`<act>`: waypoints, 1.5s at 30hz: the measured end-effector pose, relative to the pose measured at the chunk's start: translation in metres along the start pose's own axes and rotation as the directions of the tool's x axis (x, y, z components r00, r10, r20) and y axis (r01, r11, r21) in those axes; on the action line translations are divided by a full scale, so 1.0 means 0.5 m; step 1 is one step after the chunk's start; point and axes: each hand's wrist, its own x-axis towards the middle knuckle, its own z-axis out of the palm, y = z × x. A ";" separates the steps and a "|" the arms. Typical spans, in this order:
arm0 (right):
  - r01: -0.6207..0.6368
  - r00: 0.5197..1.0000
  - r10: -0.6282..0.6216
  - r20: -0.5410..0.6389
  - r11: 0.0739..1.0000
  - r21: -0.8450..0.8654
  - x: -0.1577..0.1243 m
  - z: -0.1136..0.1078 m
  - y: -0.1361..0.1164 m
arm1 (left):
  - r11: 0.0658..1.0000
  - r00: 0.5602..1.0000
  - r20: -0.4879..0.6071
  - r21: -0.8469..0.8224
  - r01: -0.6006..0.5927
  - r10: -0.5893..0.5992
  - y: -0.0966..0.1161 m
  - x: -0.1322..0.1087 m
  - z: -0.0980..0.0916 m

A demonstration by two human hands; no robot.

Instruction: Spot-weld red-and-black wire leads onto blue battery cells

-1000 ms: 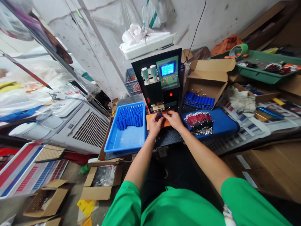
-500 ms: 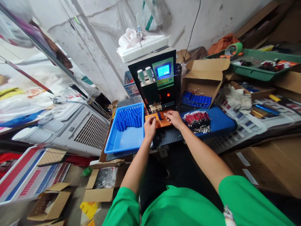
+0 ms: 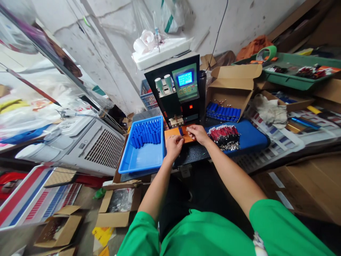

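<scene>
A spot welder (image 3: 174, 96) with a lit blue screen stands in front of me. Under its electrode head (image 3: 176, 121), a blue cylindrical battery cell (image 3: 181, 131) rests at the orange work plate (image 3: 169, 134). My left hand (image 3: 174, 146) is at the plate's near edge, just in front of the cell, fingers curled together. What they hold, if anything, is hidden. To the right of the cell, my right hand (image 3: 197, 134) has thumb and fingertips pinched close to the welding head. Whatever sits in that pinch is too small to make out.
A blue tray (image 3: 141, 160) with many blue cells stands left of the welder. On the right, red and black wire leads (image 3: 223, 137) lie on a blue pad (image 3: 253, 137). Behind them, an open cardboard box (image 3: 231, 83) holds more cells. A green tray (image 3: 290, 76) is farther back.
My left hand has shifted right and toward me, from the plate's left part to its near edge below the cell. My right hand has barely moved.
</scene>
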 end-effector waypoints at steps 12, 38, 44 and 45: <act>0.227 0.973 -0.187 0.136 0.881 -0.416 -0.009 0.019 0.006 | 0.984 0.999 -0.010 -0.174 0.042 -0.045 -0.010 0.005 0.004; 0.025 0.994 -0.025 -0.106 1.000 -0.006 -0.005 0.013 -0.003 | 0.988 0.991 0.050 -0.097 -0.117 0.123 -0.018 0.009 0.013; 0.014 0.993 -0.013 -0.115 1.000 0.010 -0.005 0.014 -0.004 | 0.901 1.000 -0.001 -0.433 0.004 -0.005 -0.017 0.009 0.021; 0.013 0.993 -0.011 -0.118 1.000 0.014 -0.005 0.015 -0.005 | 0.890 0.999 -0.023 -0.456 0.014 -0.027 -0.015 0.011 0.020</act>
